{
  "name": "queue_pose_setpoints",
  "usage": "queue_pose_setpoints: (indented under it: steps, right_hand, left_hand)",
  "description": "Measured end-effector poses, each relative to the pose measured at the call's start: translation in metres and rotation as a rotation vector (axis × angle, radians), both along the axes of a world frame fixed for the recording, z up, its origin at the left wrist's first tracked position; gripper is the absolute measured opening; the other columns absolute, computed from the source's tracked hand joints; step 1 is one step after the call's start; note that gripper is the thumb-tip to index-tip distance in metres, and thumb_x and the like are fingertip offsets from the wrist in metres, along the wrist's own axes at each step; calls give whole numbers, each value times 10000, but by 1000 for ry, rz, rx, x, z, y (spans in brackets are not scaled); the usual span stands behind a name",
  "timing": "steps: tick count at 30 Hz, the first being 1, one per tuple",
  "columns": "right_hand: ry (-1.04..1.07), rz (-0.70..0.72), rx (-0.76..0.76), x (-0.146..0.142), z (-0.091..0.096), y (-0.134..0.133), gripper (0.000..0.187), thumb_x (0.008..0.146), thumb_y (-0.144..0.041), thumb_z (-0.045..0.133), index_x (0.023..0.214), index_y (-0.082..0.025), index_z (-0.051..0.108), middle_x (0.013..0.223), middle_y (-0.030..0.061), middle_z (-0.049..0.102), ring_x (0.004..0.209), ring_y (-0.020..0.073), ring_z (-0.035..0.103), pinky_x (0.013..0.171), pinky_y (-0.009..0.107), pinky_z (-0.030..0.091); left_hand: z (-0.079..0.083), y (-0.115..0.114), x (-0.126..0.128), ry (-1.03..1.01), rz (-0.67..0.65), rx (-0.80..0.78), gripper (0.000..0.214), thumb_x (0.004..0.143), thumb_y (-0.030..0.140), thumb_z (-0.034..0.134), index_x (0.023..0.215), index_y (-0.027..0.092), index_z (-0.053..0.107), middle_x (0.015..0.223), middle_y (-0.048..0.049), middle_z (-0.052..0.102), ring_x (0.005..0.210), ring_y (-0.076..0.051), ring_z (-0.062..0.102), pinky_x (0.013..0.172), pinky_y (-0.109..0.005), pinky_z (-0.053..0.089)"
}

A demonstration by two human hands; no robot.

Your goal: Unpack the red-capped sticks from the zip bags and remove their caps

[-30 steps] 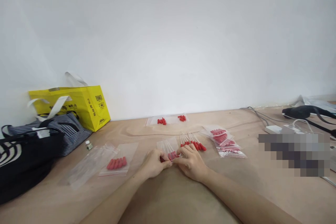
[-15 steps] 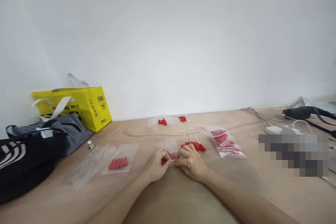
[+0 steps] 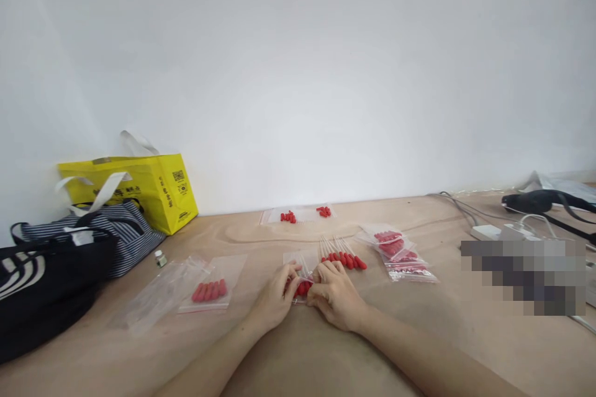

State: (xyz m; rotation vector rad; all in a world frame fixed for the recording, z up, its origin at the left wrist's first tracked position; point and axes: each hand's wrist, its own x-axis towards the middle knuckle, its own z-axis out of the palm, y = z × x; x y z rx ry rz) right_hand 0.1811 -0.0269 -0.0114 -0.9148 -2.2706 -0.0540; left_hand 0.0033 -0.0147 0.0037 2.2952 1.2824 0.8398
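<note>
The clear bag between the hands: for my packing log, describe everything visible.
Apparently thin plastic, the clear bag lies on the table, pale sticks showing through its far part, red heads at its near part. The left hand and right hand pinch it from either side; whether it's sealed is unclear.

Ctr bag: thin clr plastic. Red-tipped sticks: heads smooth, approx. matt; shaft mat'l unclear. R stacked bags: clr plastic, glossy, crinkly. Tabletop: wood-look, smooth, slight sheen. Yellow bag: smooth, semi-gloss. Striped bag, black bag: matt cloth. Wall: smooth, matt.
</note>
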Motion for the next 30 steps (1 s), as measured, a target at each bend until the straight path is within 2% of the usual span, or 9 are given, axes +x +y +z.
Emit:
queue_pose_setpoints:
  steps: [3, 7, 10, 14, 16, 19, 21, 26, 30]
  right_hand:
    - [26, -10, -7, 8, 4, -1, 60, 724, -227, 573, 700, -240, 626, 861, 14, 507, 829, 163, 415, 714, 321, 260]
    - [-4, -105, 4, 16, 6, 1, 123, 743, -342, 557, 695, -269, 643, 899, 6, 528, 842, 173, 416, 747, 351, 243]
    - [-40, -188, -20, 15, 5, 2, 142, 765, -350, 528, 719, -285, 646, 878, -2, 538, 848, 168, 419, 756, 348, 232]
    - [-49, -259, -82, 11, 5, 1, 157, 754, -386, 533, 834, -290, 628, 923, 1, 543, 876, 176, 422, 768, 347, 229]
    - [-43, -270, -105, 10, 7, -1, 177, 745, -385, 540, 876, -293, 616, 937, 3, 543, 884, 184, 421, 767, 349, 232]
    - [-35, -241, -143, 10, 7, -2, 191, 729, -351, 559, 901, -291, 616, 915, 17, 539, 874, 188, 424, 762, 348, 245]
    - [-12, -186, -193, 10, 7, -3, 146, 715, -301, 573, 845, -270, 634, 859, 19, 538, 833, 176, 433, 745, 330, 267]
    - [51, 51, -357, 10, 7, -2, 116, 710, -182, 554, 767, -224, 646, 757, 9, 543, 773, 148, 456, 721, 284, 321]
    - [133, 126, -476, 10, 9, -2, 209, 645, -96, 571, 800, -219, 639, 796, 4, 563, 782, 142, 482, 728, 270, 347]
  left_hand:
    - [17, -10, -8, 135, -102, 2, 182, 838, 332, 358, 824, 200, 482, 1230, -74, 470, 1217, -207, 311, 988, -394, 266]
    - [31, -26, -18, 300, -205, 1, 235, 802, 365, 436, 976, 207, 451, 1200, -75, 477, 1118, -215, 405, 996, -431, 227]
    - [28, -36, -21, 344, -195, 81, 309, 791, 385, 450, 1044, 208, 443, 1169, -75, 489, 1079, -232, 415, 988, -467, 202]
    - [20, -42, -22, 353, -174, 143, 298, 806, 355, 427, 1067, 216, 462, 1057, -52, 562, 1000, -216, 475, 968, -461, 247]
    - [17, -41, -22, 369, -151, 147, 339, 808, 321, 428, 1134, 230, 437, 1123, -51, 541, 1062, -222, 449, 972, -460, 259]
    - [15, -37, -23, 431, -153, 90, 477, 828, 325, 399, 1287, 256, 287, 1354, -52, 324, 1237, -239, 271, 1004, -473, 225]
    - [16, -35, -23, 472, -166, 25, 509, 852, 357, 350, 1328, 254, 201, 1398, -48, 228, 1273, -226, 198, 1022, -470, 200]
    - [16, -33, -20, 531, -157, -29, 508, 874, 415, 270, 1338, 235, 170, 1397, -50, 212, 1279, -197, 181, 1039, -448, 180]
    - [16, -33, -19, 522, -150, -19, 502, 874, 417, 272, 1335, 239, 184, 1393, -45, 231, 1274, -197, 199, 1037, -439, 197]
